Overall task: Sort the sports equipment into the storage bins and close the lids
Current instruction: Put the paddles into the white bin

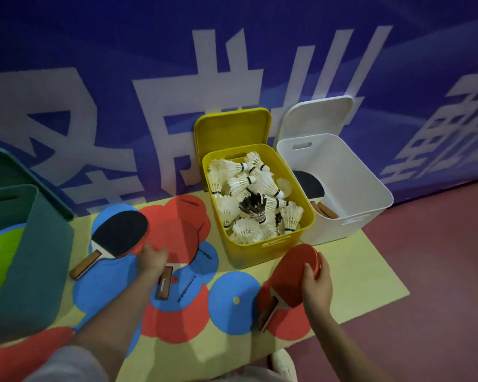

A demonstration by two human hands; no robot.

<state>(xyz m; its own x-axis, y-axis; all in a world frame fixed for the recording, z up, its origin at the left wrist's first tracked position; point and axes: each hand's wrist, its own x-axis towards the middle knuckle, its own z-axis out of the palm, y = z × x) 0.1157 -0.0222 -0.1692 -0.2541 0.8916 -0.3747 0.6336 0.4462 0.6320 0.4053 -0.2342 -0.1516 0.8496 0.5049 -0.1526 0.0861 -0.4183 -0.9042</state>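
Note:
My right hand (316, 285) grips the edge of a stack of red paddles (290, 274), held just above the mat in front of the yellow bin (260, 252). That bin is full of white shuttlecocks (249, 197), and its lid (232, 130) stands open behind it. The white bin (351, 216) to its right holds paddles (311, 186), lid (315, 117) open. My left hand (151, 259) rests on a red paddle (177, 238) lying on the mat, fingers closing around its blade. A black-faced paddle (119, 232) lies just left of it.
A dark green bin (33, 244) at the left holds a green ball (0, 260). A yellow mat (356, 271) with red and blue circles covers the floor. A blue banner wall (122, 78) stands behind the bins. Red floor (439, 271) lies to the right. A white shoe (283, 363) shows at the bottom.

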